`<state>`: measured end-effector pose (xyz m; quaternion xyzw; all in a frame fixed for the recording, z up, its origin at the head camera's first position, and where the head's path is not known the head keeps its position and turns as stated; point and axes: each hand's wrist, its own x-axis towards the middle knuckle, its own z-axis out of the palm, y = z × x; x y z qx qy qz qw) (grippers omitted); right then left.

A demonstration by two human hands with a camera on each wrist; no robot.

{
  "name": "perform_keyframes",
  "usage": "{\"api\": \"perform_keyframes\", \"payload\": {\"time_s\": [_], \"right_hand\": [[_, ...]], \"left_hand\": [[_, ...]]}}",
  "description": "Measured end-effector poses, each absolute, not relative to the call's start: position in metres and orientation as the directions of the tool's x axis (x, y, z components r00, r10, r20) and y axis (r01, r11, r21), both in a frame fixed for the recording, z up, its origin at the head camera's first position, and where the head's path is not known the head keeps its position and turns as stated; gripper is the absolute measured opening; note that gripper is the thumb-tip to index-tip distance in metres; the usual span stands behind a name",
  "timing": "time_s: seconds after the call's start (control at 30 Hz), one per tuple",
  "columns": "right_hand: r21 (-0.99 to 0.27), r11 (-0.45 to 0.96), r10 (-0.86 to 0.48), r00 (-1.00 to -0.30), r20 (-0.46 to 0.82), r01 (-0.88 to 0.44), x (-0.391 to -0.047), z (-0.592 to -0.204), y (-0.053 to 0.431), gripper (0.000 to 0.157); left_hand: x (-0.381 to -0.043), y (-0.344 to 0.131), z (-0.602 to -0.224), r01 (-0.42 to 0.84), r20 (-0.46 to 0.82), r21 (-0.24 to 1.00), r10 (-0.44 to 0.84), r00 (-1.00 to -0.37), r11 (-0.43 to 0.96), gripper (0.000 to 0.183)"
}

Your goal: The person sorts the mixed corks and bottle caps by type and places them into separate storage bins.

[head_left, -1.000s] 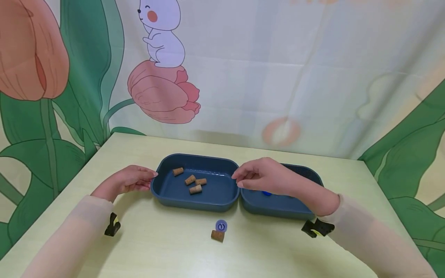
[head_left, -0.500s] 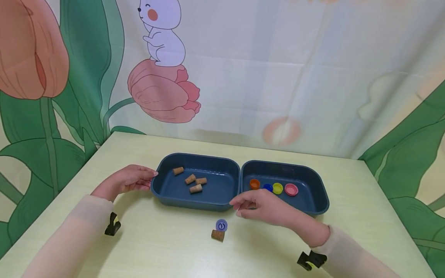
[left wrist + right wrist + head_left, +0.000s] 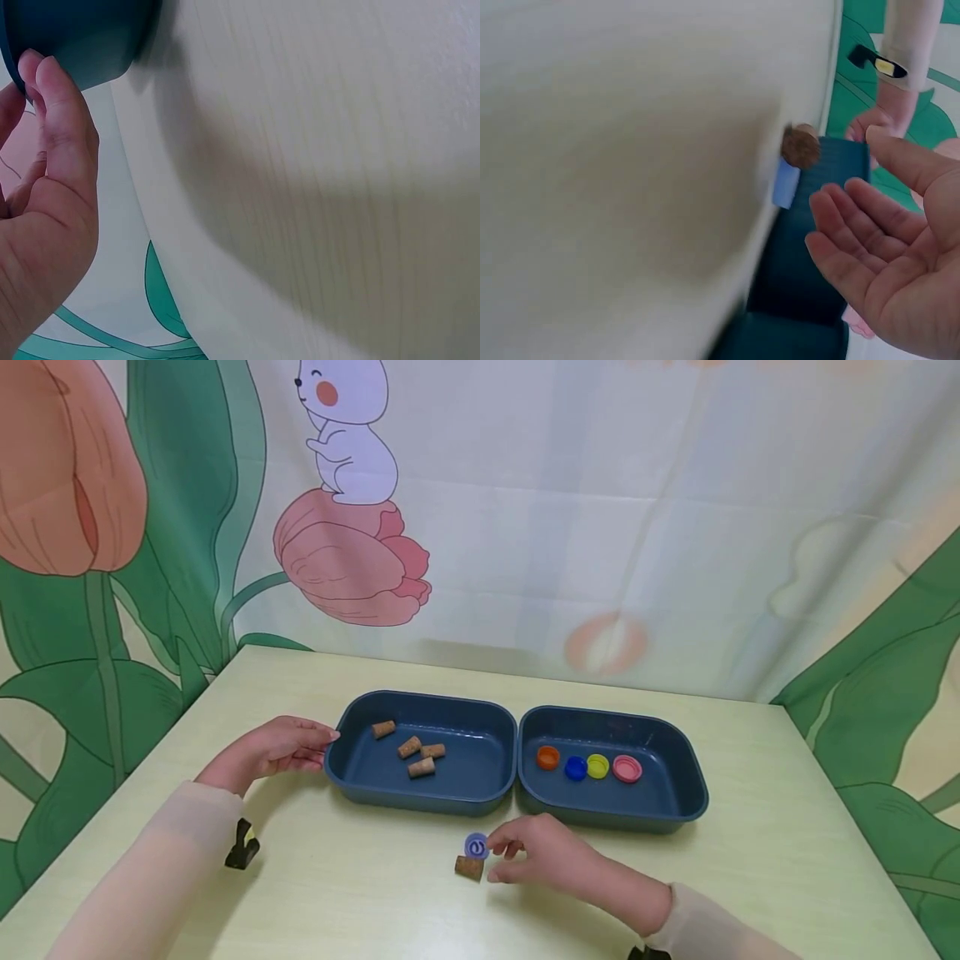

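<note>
My left hand (image 3: 277, 747) grips the left rim of a dark blue tray (image 3: 450, 802), which holds several corks (image 3: 422, 767). In the left wrist view, fingertips lie against the wall of this tray (image 3: 90, 45), right at its rim. My right hand (image 3: 543, 856) is over the table, thumb and fingers apart with nothing between them. Just left of its fingertips, a purple bottle cap (image 3: 476, 846) and a cork (image 3: 469, 867) lie close together on the table. The right wrist view shows that cork (image 3: 801, 146) and cap (image 3: 786, 184) beyond the fingers.
A second dark blue tray (image 3: 622, 818) stands right beside the first, holding an orange cap (image 3: 548, 757), a blue cap (image 3: 576, 767), a yellow cap (image 3: 597, 767) and a pink cap (image 3: 627, 768). Behind the pale table (image 3: 337, 893) hangs a printed curtain (image 3: 510, 527).
My right hand has moved from above the right tray, toward the body and down, to beside the loose cap and cork. The caps in that tray now show. The left hand stays put.
</note>
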<state>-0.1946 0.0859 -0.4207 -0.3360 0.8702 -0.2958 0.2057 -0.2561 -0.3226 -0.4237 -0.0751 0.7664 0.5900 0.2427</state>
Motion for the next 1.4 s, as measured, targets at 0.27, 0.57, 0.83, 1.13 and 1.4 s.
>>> {"api": "perform_keyframes", "payload": {"time_s": [0.27, 0.57, 0.83, 1.13, 1.4], "right_hand": [[-0.64, 0.585, -0.713, -0.691, -0.113, -0.498, -0.191, -0.432, 0.079, 0.025], [-0.626, 0.579, -0.715, -0.695, -0.081, -0.522, -0.191, -0.437, 0.074, 0.022], [-0.544, 0.604, -0.721, -0.69, -0.063, -0.582, -0.191, -0.441, 0.068, 0.02], [-0.497, 0.614, -0.728, -0.683, -0.056, -0.614, -0.191, -0.444, 0.065, 0.019], [-0.507, 0.608, -0.729, -0.682, -0.052, -0.611, -0.194, -0.445, 0.062, 0.017]], "left_hand": [[-0.258, -0.324, -0.426, -0.411, -0.469, 0.864, 0.166, -0.867, 0.291, 0.045], [-0.258, -0.324, -0.428, -0.406, -0.466, 0.864, 0.167, -0.869, 0.297, 0.045], [-0.258, -0.324, -0.427, -0.394, -0.456, 0.869, 0.174, -0.873, 0.298, 0.048], [-0.257, -0.324, -0.429, -0.391, -0.449, 0.876, 0.178, -0.876, 0.282, 0.042], [-0.256, -0.323, -0.427, -0.388, -0.446, 0.876, 0.176, -0.877, 0.288, 0.045]]}}
